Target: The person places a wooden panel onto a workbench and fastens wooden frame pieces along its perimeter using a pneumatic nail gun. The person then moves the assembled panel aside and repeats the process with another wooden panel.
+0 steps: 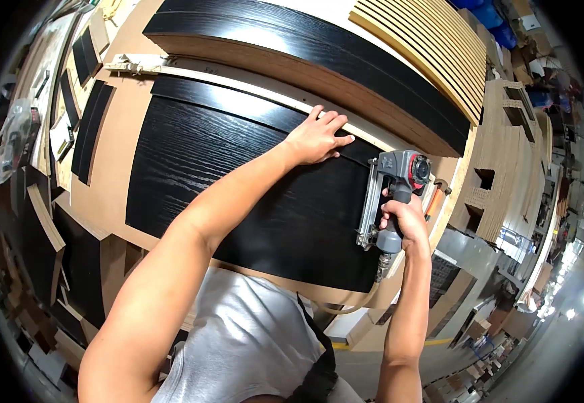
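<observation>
My right hand (405, 218) grips the handle of a grey and red pneumatic nail gun (399, 168), whose air hose (345, 310) hangs from the handle's lower end. The tool is over the right end of a wide black wood-grain panel (251, 195). My left hand (319, 138) lies with fingers spread along the panel's far edge, fingertips on a pale wooden strip (238, 84). That strip runs along a narrow black board (231, 106) at the panel's far side. What lies under the tool's nose is hidden.
Beyond the strip stand thick black boards (292, 43) with brown edges. Slatted yellowish strips (426, 47) are stacked at the far right. A hammer (437, 196) with an orange handle lies right of the nail gun. Black offcuts (94, 127) lie left, on brown cardboard (120, 141).
</observation>
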Demonstrator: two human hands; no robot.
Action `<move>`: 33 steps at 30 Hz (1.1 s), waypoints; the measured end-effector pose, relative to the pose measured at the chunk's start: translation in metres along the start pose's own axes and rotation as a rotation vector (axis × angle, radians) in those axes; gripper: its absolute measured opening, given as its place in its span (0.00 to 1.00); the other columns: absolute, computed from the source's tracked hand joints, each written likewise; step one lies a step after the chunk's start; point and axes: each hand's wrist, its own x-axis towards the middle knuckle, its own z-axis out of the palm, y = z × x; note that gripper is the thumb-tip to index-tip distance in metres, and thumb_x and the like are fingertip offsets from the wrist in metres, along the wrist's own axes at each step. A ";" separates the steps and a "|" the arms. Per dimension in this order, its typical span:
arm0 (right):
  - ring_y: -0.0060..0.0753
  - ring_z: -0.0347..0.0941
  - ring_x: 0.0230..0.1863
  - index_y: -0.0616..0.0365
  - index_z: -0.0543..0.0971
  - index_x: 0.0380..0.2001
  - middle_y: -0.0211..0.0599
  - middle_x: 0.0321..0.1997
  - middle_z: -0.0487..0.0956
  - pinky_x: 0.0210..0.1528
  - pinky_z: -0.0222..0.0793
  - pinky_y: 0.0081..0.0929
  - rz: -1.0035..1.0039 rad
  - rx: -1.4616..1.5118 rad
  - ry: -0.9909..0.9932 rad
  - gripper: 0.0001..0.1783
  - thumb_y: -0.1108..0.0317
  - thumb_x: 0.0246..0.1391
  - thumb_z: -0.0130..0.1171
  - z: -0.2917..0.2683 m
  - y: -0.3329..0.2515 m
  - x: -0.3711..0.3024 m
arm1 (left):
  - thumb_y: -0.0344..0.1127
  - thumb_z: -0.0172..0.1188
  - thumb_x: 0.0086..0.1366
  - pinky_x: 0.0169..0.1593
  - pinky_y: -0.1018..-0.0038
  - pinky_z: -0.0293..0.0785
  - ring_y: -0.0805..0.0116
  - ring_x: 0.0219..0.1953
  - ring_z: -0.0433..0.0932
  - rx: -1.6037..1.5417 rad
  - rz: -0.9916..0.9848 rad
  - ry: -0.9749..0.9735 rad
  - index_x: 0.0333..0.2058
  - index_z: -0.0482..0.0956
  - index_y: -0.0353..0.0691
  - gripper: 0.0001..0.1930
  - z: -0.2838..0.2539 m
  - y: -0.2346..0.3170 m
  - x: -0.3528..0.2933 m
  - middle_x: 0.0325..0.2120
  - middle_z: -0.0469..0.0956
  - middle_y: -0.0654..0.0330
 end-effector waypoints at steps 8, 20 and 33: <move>0.27 0.70 0.15 0.64 0.75 0.38 0.32 0.20 0.72 0.20 0.70 0.25 -0.007 0.055 0.011 0.14 0.80 0.44 0.55 0.014 -0.007 -0.008 | 0.55 0.62 0.63 0.69 0.40 0.49 0.54 0.68 0.60 0.104 -0.013 -0.116 0.64 0.70 0.58 0.31 -0.039 -0.050 -0.043 0.64 0.64 0.51; 0.26 0.70 0.15 0.65 0.75 0.41 0.31 0.19 0.71 0.20 0.71 0.25 -0.060 -0.008 -0.203 0.17 0.79 0.43 0.56 0.094 -0.036 0.009 | 0.53 0.63 0.63 0.71 0.47 0.51 0.57 0.65 0.64 0.131 -0.102 0.041 0.58 0.78 0.61 0.24 -0.054 -0.093 -0.090 0.60 0.68 0.55; 0.27 0.70 0.15 0.65 0.75 0.39 0.33 0.20 0.72 0.20 0.69 0.25 -0.076 -0.140 -0.136 0.17 0.80 0.41 0.56 0.113 -0.047 -0.001 | 0.58 0.68 0.57 0.66 0.29 0.45 0.49 0.73 0.50 0.215 -0.551 0.257 0.63 0.70 0.58 0.36 -0.087 -0.146 -0.194 0.69 0.55 0.49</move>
